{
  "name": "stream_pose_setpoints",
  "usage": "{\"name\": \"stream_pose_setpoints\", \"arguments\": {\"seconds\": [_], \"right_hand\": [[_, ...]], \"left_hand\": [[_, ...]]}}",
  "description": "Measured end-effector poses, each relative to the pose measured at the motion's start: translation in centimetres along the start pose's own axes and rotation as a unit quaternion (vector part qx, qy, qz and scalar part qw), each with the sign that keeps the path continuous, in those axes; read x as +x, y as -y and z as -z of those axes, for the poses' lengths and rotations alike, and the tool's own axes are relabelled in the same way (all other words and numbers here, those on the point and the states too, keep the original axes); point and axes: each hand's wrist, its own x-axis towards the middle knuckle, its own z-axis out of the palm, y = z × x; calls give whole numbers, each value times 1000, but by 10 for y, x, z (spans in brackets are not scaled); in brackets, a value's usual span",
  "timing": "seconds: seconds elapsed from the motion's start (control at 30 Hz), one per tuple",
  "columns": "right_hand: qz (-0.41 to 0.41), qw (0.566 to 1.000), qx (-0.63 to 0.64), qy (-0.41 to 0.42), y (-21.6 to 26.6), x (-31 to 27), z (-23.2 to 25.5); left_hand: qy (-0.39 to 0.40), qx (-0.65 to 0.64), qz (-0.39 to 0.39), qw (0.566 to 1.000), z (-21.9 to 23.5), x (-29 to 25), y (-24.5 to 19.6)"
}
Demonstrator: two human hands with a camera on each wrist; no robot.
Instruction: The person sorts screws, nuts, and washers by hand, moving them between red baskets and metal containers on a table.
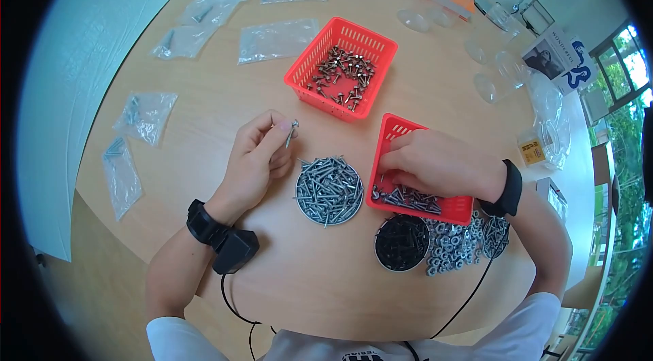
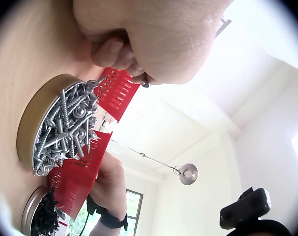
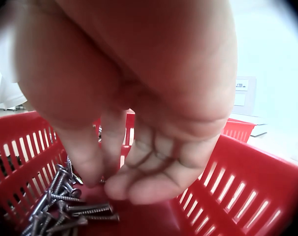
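Note:
My left hand (image 1: 255,153) pinches a silver screw (image 1: 292,135) between thumb and fingers, left of a round tin heaped with long screws (image 1: 329,191). In the left wrist view, the left hand (image 2: 154,34) is above and beside that tin (image 2: 31,125), with the screw head (image 2: 146,84) showing at its fingertips. The right hand (image 1: 442,160) reaches into the nearer red basket (image 1: 457,211). In the right wrist view, the right hand (image 3: 149,98) points its fingers down beside loose screws (image 3: 65,196) on the basket floor; whether its fingertips touch one is unclear.
Another red basket (image 1: 306,68) of brown-headed screws stands farther back. Near the front are a tin of black screws (image 1: 402,243), grey washer-like pieces (image 1: 452,245) and another screw tin (image 1: 495,237). Plastic bags (image 1: 146,116) lie left; clear round containers (image 1: 486,87) sit right. Cables hang in front.

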Motion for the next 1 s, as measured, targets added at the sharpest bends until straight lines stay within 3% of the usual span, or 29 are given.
{"name": "stream_pose_setpoints", "arguments": {"seconds": [0.3,1.0], "right_hand": [[2,996,-81,23,-7,-19,-8],[-3,996,-80,43,-9,-23,-5]], "left_hand": [[1,17,-1,1000,-1,-2,-2],[-2,31,-6,999,-6,-3,-5]]}}
